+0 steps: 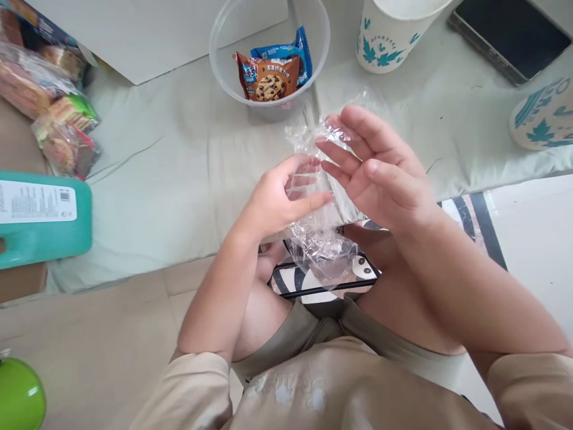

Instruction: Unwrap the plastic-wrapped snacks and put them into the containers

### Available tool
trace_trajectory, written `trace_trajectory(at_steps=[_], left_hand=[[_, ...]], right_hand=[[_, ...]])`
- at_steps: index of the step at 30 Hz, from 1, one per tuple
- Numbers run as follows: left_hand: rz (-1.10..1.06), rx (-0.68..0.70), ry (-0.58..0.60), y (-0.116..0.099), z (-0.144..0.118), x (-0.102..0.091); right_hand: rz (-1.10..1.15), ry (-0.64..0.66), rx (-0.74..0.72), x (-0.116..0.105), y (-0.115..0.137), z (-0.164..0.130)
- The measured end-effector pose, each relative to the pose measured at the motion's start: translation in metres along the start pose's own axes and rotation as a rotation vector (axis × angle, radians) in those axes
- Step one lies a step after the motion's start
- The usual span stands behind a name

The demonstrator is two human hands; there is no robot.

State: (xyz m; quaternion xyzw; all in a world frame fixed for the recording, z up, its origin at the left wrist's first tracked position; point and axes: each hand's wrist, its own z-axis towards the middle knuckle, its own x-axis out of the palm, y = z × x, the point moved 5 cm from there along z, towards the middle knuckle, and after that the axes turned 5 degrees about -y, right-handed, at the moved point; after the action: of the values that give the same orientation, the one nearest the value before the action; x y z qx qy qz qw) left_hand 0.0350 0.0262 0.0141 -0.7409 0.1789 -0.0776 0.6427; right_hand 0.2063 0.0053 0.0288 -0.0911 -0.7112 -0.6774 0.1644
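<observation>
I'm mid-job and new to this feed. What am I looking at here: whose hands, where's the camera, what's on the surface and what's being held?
There is no machine: these are one person's bare hands, seen from a camera worn on their head, looking down. The left hand and the right hand hold a crumpled clear plastic bag between them, above the lap. Ahead, on a pale cloth, stands a clear tub holding two cookie packets. To its right are two paper cups with leaf prints and a dark phone. On the left lie wrapped snacks and a teal box.

Left hand [280,200] curls in a loose grip; right hand [373,170] is spread, fingers extended.
</observation>
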Motion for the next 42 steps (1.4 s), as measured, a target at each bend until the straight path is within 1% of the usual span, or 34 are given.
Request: trace_trajectory(at_steps=[2, 4, 6, 7, 8, 9, 11, 13, 14, 16, 18, 20, 23, 26, 29, 30, 32, 34, 35, 37, 39, 42], left_hand=[[0.016, -0.050, -0.115, 0.000, 0.001, -0.001], [-0.067, -0.096, -0.187, 0.002, 0.002, -0.007], [-0.231, -0.119, -0.189, 0.002, 0.002, -0.013], [-0.311, -0.123, -0.171, 0.000, 0.002, -0.016], [-0.377, -0.124, -0.153, -0.001, 0.002, -0.018], [-0.424, -0.126, -0.138, -0.003, 0.002, -0.020], [-0.461, -0.129, -0.126, -0.005, 0.001, -0.021], [-0.429, -0.123, -0.133, -0.006, 0.003, -0.021], [-0.394, -0.115, -0.147, -0.005, 0.004, -0.021], [-0.294, -0.106, -0.204, -0.003, 0.006, -0.024], [-0.174, -0.110, -0.275, 0.001, 0.007, -0.030], [-0.076, -0.113, -0.331, 0.004, 0.007, -0.037], [-0.036, -0.106, -0.380, 0.006, 0.007, -0.046], [-0.101, -0.124, -0.345, 0.006, 0.008, -0.049], [-0.246, -0.115, -0.282, 0.003, 0.008, -0.045], [-0.291, -0.108, -0.249, 0.001, 0.008, -0.042], [-0.329, -0.127, -0.143, -0.002, 0.006, -0.033], [-0.297, -0.195, -0.033, -0.003, 0.002, -0.023], [-0.268, -0.234, -0.001, -0.003, 0.000, -0.020], [-0.222, -0.285, 0.022, -0.004, -0.004, -0.015], [-0.199, -0.314, 0.040, -0.004, -0.006, -0.010], [-0.176, -0.347, 0.095, -0.003, -0.006, 0.000]], right_hand=[[0.022, 0.006, 0.005, -0.003, -0.001, 0.000], [0.003, -0.092, -0.040, -0.012, -0.003, 0.000], [-0.063, -0.243, -0.111, -0.025, -0.005, 0.002], [-0.097, -0.293, -0.123, -0.028, -0.007, 0.003], [-0.114, -0.304, -0.104, -0.029, -0.011, 0.004], [-0.109, -0.276, -0.057, -0.027, -0.016, 0.006], [-0.067, -0.146, 0.082, -0.016, -0.027, 0.008], [-0.065, -0.044, 0.183, -0.004, -0.033, 0.007], [-0.096, -0.035, 0.195, 0.000, -0.033, 0.006], [-0.189, -0.096, 0.157, 0.001, -0.029, 0.006], [-0.268, -0.188, 0.097, -0.002, -0.023, 0.006], [-0.326, -0.249, 0.057, -0.006, -0.019, 0.007], [-0.393, -0.320, 0.005, -0.012, -0.015, 0.008], [-0.406, -0.384, -0.031, -0.017, -0.016, 0.008], [-0.401, -0.377, -0.031, -0.023, -0.024, 0.010], [-0.401, -0.371, -0.033, -0.025, -0.028, 0.011], [-0.418, -0.361, -0.044, -0.033, -0.035, 0.013], [-0.464, -0.359, -0.071, -0.040, -0.038, 0.013], [-0.497, -0.364, -0.095, -0.044, -0.037, 0.012], [-0.575, -0.388, -0.168, -0.048, -0.028, 0.009], [-0.660, -0.438, -0.240, -0.049, -0.013, 0.004], [-0.789, -0.523, -0.306, -0.043, 0.014, -0.006]])
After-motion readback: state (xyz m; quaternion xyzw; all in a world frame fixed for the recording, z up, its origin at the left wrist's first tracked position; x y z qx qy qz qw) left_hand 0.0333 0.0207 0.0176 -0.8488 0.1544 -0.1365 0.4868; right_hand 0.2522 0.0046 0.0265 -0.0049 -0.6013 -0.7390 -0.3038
